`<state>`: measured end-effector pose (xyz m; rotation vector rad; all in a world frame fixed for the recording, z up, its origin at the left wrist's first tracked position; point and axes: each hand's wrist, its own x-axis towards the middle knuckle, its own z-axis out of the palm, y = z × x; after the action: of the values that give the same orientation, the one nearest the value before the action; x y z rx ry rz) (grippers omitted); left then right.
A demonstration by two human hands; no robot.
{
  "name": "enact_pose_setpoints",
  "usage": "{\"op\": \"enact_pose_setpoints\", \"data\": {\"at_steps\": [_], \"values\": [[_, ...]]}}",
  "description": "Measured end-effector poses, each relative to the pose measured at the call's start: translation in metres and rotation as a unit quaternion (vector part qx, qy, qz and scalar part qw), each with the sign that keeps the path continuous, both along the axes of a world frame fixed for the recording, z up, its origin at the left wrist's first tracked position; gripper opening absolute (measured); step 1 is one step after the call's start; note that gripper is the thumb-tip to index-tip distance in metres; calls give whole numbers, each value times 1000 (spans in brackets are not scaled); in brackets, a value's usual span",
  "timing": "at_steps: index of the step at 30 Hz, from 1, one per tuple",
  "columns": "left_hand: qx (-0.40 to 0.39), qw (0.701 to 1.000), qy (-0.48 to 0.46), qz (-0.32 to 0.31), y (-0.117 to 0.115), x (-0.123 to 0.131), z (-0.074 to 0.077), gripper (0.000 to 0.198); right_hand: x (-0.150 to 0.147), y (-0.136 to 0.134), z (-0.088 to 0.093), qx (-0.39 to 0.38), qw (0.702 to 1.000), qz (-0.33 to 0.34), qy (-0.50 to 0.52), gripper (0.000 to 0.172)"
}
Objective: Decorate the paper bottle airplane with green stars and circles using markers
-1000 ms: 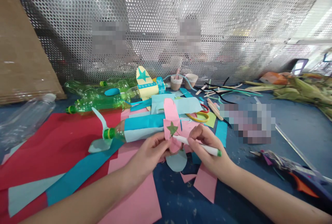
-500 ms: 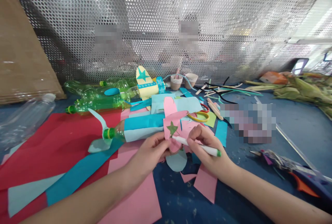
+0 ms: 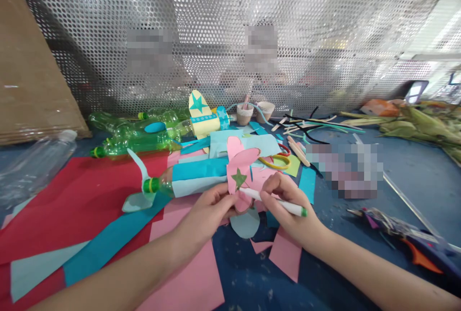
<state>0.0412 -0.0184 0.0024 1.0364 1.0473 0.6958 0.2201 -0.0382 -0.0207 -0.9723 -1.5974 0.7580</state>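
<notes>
Gripping a white marker (image 3: 270,199) with a green end between thumb and fingers, the right hand (image 3: 291,210) has its writing tip at the lower edge of a green star (image 3: 238,178). That star sits on pink paper (image 3: 232,169) at the near end of the decorated bottle (image 3: 167,183), in the middle of the table (image 3: 245,277). The left hand (image 3: 212,207) pinches the lower part of the pink paper, thumb in front; its other fingertips are partly hidden. Beside the pink runs a blue band (image 3: 201,169), then the bottle's green cap (image 3: 151,185) with pale blue paper blades (image 3: 139,167) at it. Yellow scissor handles (image 3: 284,163) lie just behind the right hand. Farther out, a red sheet (image 3: 93,195) spreads to the left, green bottles (image 3: 144,143) lie behind it, and a glue gun (image 3: 399,231) rests at the right. A perforated metal screen (image 3: 216,37) stands at the back.
</notes>
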Motion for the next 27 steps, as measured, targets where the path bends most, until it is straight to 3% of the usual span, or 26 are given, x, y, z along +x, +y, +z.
{"op": "enact_pose_setpoints", "data": {"at_steps": [27], "values": [[2,1000,0,-1,-1,0,2,16,0,0,0,-5,1000,-2,7,19]]}}
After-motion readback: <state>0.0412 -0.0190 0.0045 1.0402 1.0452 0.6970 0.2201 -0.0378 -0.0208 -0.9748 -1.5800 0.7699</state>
